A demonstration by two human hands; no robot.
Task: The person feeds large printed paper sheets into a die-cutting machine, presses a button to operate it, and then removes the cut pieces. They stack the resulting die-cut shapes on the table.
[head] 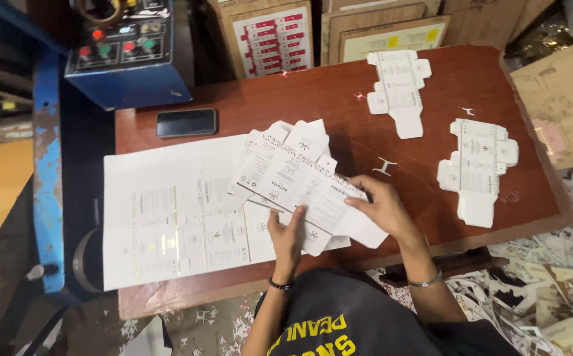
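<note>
Just below the middle of the frame, both hands are closed on a fanned bunch of white die-cut carton blanks with fine grey print (299,181), flat card pieces with tabbed, notched edges. The left hand (287,236) comes up from the lower centre, its fingers curled over the bunch's lower edge and pinching it from beneath; the right hand (384,207) lies just to the right, fingers bent down on the upper face of the nearest blank, thumb side toward the left hand. The bunch's long axis runs on a slant from the upper left, near the frame's centre, down to the lower right, so its far end fans away up and left of both hands while its near end sits between them. The right hand covers more of the top sheet; the left is nearer the loose lower corner. Under the fan, stretching to the left of the frame, lies a large white printed sheet of uncut card (167,217) on the dark red-brown wooden table (431,86). Well apart, toward the upper right, are two separate stacks of finished blanks, one at the top (398,89) and one at the right (477,168). A black phone (186,122) rests at upper left of the table.
</note>
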